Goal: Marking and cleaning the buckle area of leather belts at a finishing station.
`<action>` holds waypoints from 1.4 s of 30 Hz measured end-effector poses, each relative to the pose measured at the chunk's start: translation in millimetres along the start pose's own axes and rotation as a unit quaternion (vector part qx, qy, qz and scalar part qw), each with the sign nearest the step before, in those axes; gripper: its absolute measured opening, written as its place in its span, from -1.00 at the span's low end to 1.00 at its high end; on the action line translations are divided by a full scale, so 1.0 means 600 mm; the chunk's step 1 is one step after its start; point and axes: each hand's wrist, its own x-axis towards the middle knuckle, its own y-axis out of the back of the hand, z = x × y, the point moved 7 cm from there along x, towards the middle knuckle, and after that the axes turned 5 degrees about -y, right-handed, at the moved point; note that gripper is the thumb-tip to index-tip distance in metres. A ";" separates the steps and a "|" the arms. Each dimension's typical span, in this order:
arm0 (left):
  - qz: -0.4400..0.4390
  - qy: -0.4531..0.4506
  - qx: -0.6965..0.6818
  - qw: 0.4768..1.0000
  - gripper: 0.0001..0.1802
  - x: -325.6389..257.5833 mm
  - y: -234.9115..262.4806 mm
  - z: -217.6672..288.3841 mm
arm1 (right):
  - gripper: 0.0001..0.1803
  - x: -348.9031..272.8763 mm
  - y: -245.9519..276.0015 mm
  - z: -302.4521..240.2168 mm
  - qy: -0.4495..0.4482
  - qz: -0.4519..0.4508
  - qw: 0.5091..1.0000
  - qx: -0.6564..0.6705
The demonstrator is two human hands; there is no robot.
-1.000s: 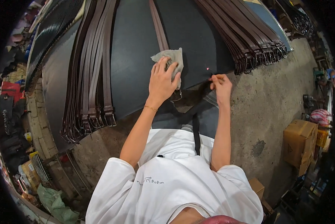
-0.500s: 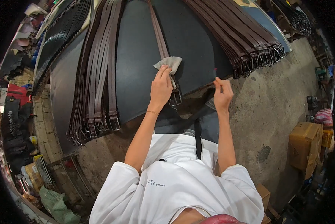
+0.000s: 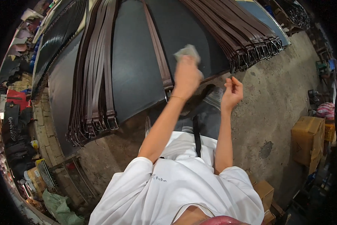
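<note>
On the dark board (image 3: 138, 67): a single brown belt (image 3: 158, 48) lies lengthwise down the middle, apart from the others, seemingly so it can be worked on alone.
Left hand (image 3: 186, 75): fingers closed on a pale cloth (image 3: 187, 50), blurred, held over the belt just beside its buckle end; the cloth sits under the fingertips, which suits wiping the strap.
Right hand (image 3: 232, 92): raised off the board's near edge, fingertips pinched together on something small and dark; what it is cannot be told.
Left pile of belts (image 3: 95, 75): brown straps laid side by side, buckles at the near edge.
Right pile of belts (image 3: 236, 37): the same, fanned, metal buckles overhanging.
Surroundings: concrete floor (image 3: 266, 112), cardboard box (image 3: 307, 138) well apart.
</note>
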 end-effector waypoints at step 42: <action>0.097 0.165 -0.032 0.981 -0.67 -0.134 0.151 -0.113 | -0.70 -0.074 0.036 -0.031 -0.168 -0.073 0.976 0.116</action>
